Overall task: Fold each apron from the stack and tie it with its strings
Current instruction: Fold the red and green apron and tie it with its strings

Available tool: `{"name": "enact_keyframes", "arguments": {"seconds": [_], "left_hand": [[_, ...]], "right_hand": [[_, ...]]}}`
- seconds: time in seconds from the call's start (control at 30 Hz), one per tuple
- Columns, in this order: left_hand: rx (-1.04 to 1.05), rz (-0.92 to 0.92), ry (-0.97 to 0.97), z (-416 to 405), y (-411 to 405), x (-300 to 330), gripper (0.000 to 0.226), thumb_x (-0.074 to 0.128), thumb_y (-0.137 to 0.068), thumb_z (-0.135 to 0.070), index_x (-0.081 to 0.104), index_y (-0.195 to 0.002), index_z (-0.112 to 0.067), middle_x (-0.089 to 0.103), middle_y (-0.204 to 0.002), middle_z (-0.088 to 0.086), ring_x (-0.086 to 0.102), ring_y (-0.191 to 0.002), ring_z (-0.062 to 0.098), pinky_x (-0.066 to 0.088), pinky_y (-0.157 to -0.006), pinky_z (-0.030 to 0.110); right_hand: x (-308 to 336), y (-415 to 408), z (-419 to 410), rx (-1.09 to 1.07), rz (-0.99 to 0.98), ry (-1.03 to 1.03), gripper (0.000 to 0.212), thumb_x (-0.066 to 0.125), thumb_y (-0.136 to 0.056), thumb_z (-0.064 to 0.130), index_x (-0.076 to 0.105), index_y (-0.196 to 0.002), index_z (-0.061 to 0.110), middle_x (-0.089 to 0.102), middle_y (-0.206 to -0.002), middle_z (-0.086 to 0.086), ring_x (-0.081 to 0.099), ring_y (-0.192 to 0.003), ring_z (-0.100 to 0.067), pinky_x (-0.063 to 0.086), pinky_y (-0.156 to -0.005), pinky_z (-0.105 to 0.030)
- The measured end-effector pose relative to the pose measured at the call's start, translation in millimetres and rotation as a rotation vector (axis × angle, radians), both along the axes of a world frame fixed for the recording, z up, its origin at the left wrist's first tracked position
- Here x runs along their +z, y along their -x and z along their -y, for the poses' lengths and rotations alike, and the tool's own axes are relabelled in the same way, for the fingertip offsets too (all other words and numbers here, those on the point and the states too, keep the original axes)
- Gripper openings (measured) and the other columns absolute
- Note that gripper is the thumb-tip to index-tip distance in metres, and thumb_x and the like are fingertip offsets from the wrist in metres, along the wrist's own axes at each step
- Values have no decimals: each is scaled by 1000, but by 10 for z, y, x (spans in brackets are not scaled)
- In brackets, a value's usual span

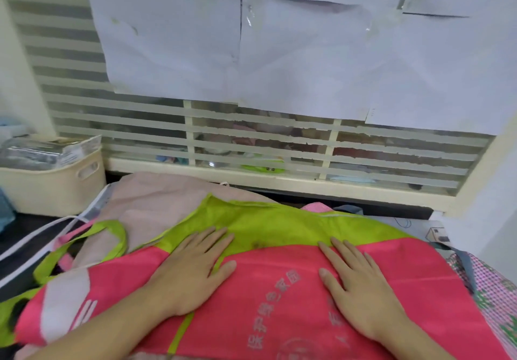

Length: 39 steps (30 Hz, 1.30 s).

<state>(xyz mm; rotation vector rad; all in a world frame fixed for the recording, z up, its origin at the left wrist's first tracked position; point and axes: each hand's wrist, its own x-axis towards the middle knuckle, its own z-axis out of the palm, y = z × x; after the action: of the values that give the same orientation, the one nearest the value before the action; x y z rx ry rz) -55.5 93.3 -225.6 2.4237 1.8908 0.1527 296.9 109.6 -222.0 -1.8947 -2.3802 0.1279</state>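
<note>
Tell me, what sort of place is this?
Probably a home workroom or small shop's back counter. Flat hands press a pink and green fabric apron atop a cloth pile, a cream plastic storage basket holds packets, and white paper sheets cover a striped window blind.

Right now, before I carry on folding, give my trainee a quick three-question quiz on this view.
1. True or false: both hands lie flat on the pink and green apron.
2. Which lies toward the left hand's side: A) cream basket B) checked cloth?
3. Fill in: the right hand's fingertips reach the apron's ____ band.

Key: 1 true; 2 A; 3 green.
</note>
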Motion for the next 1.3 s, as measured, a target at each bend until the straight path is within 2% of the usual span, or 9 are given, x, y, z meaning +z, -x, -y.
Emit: {"name": "enact_keyframes", "arguments": {"seconds": [0.27, 0.33, 0.47, 0.6, 0.73, 0.93, 1.13, 1.2, 1.3], "left_hand": [[25, 26, -98, 65, 16, -80, 69, 12, -104, -70, 22, -165, -39, 14, -173, -13, 12, -161, 12, -1, -124, 33], [36, -38, -158, 97, 13, -122, 65, 21, -106, -66, 50, -155, -33, 49, -159, -7, 45, -149, 16, 17, -119, 35], [-12, -61, -234, 115, -7, -139, 57, 38, -103, -60, 60, -146, -29, 61, -148, -7, 56, -139, 19, 25, -113, 38], [-34, -61, -325, 167, -10, -56, 53, 48, -98, -54, 64, -140, -26, 63, -144, -6, 58, -135, 20, 26, -114, 37], [-66, -25, -398, 176, -30, -42, 48, 50, -97, -46, 68, -134, -21, 65, -139, -1, 60, -128, 22, 28, -113, 37], [-79, 2, -479, 191, -37, -35, 44, 51, -99, -39, 67, -133, -15, 62, -140, 5, 56, -131, 26, 29, -114, 41], [-121, -1, -486, 193, -43, 5, 43, 55, -93, -36, 67, -129, -16, 62, -138, 5, 58, -126, 26, 31, -112, 41], [-126, 53, -457, 194, -39, 74, 43, 55, -90, -34, 63, -129, -18, 59, -139, 3, 56, -127, 23, 35, -111, 38], [-40, 246, -373, 173, -36, 261, 43, 55, -89, -26, 56, -132, -22, 55, -134, -4, 54, -125, 17, 42, -108, 31]], "right_hand": [[381, 509, -171, 15, 17, -140, 64, 35, -78, 45, 58, -131, 18, 55, -140, -3, 50, -131, -28, 40, -113, -40], [536, 859, -354, 116, -141, -158, 53, 51, -80, 35, 58, -127, 13, 56, -131, -4, 52, -126, -29, 42, -110, -39], [728, 1554, -723, 225, -207, -6, 69, 70, -87, 47, 49, -146, 18, 49, -146, -2, 39, -138, -27, 34, -119, -38], [821, 2005, -958, 156, -91, 89, 46, 71, -80, 69, 65, -94, 25, 65, -109, -4, 54, -116, -30, 46, -96, -42], [956, 2166, -967, 247, -340, 188, 35, 78, -87, 33, 55, -62, 23, 53, -61, 7, 54, -65, -12, 46, -66, -34], [1058, 2219, -986, 332, -529, 269, 65, 55, -76, -9, 81, -110, 40, 79, -100, 12, 74, -91, -20, 60, -74, -40], [1181, 2142, -950, 357, -467, 334, 37, 73, -86, 9, 80, -113, 32, 74, -91, 14, 66, -80, -7, 58, -82, -29], [1177, 2134, -943, 364, -484, 307, 55, 72, -87, 10, 70, -131, 43, 75, -117, 15, 70, -94, -8, 60, -93, -37], [1189, 2114, -970, 417, -533, 278, 79, 71, -89, 9, 49, -144, 62, 66, -113, 7, 63, -79, -13, 57, -71, -33]]}}
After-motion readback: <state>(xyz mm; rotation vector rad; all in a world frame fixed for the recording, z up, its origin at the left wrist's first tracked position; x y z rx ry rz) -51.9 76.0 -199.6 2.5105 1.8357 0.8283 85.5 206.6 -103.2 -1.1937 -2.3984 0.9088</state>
